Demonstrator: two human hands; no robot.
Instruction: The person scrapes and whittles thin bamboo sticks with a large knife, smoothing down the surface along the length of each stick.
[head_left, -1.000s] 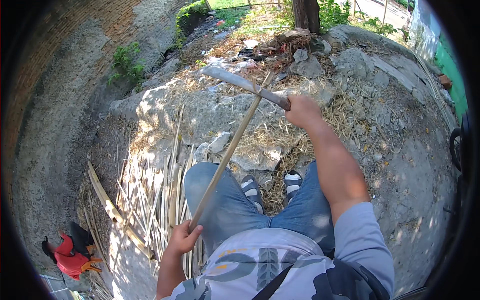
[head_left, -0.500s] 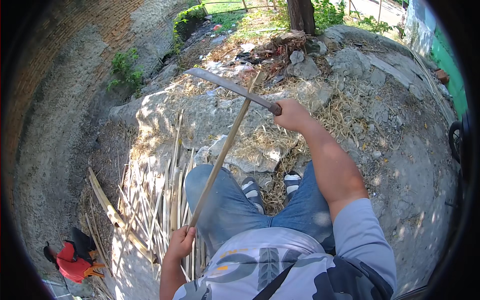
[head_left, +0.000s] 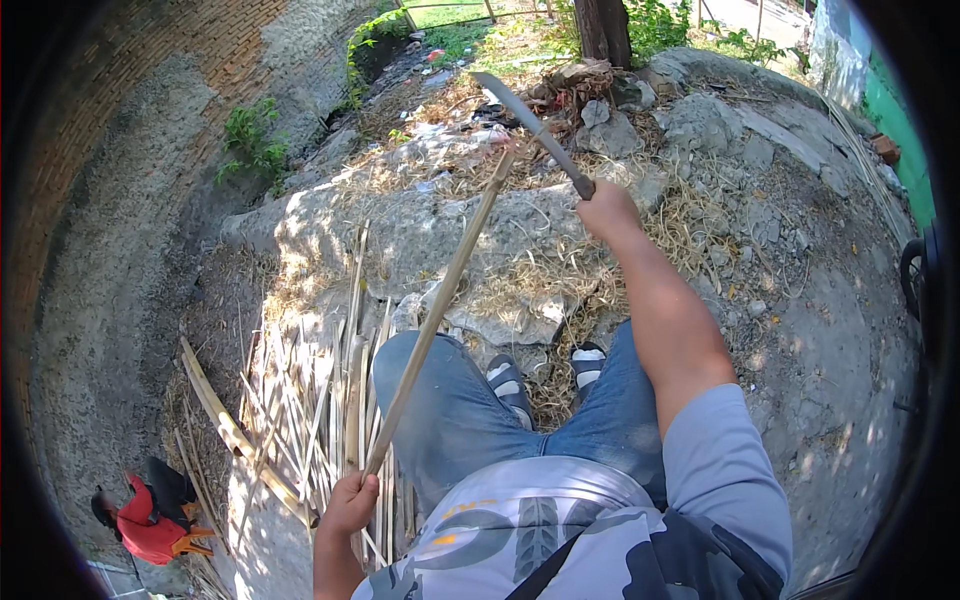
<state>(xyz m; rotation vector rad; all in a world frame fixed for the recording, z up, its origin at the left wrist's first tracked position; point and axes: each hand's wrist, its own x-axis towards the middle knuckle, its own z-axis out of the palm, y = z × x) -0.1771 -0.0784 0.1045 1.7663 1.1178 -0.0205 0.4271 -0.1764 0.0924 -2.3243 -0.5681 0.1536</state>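
Left hand: curled round the near end of a stick, thumb laid along it; the fingers beneath are partly hidden.
Right hand: closed in a fist on the handle of a knife, arm stretched forward.
Stick: long axis runs from the left hand forward and rightward, over the left knee; far end free.
Knife: blade points forward and leftward from the right fist, just beside the stick's far end.
Relation: the right hand is nearer that far end; blade and stick appear apart, though depth is hard to judge here.
Ground at left: a pile of pale strips.
Writing: yellow marks on the shirt, not legible; no label visible on knife or stick.
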